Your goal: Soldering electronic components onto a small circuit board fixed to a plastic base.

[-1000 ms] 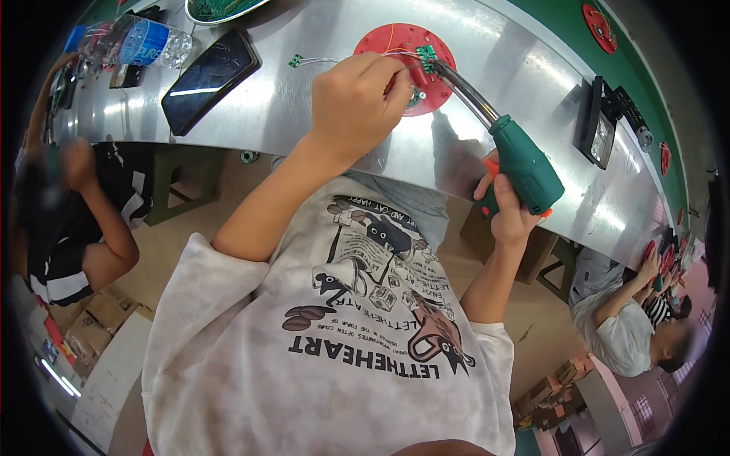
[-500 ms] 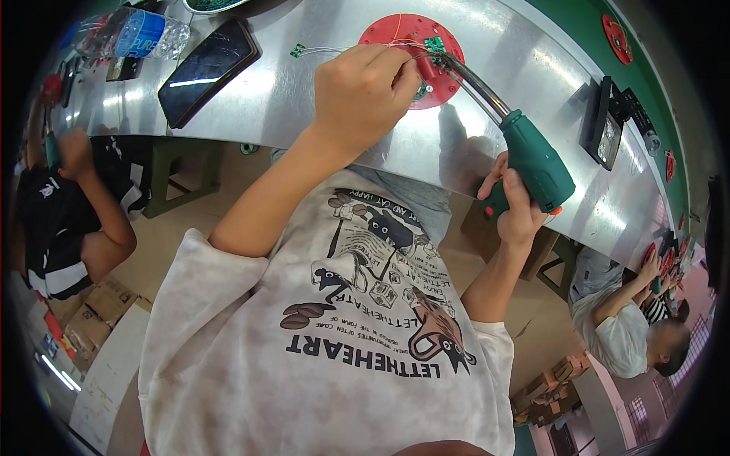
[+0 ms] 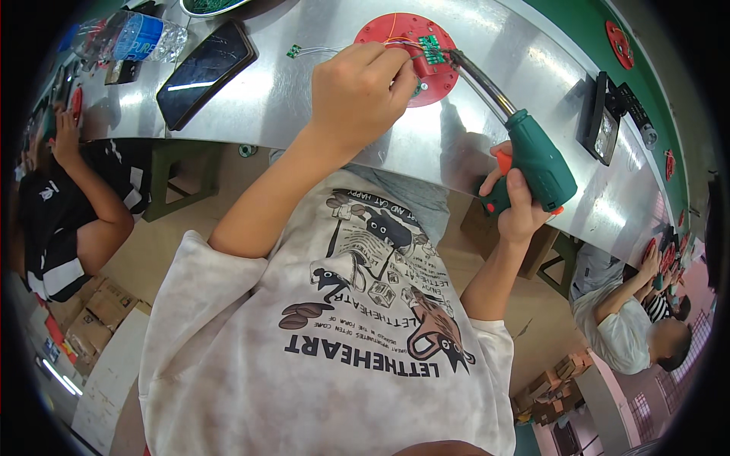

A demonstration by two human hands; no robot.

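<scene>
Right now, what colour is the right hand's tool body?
Tool body: dark green, clear in the head view.

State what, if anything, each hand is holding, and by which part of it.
The right hand holds the green soldering gun by its handle. Whether the left hand holds anything cannot be told.

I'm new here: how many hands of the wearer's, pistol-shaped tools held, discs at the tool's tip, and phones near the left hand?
Wearer's hands: 2 (bare left hand, bare right hand)
Dark-green pistol-shaped tool with metal tip: 1
Round flat red disc: 1
Black rectangular phone: 1
Total: 5
</scene>
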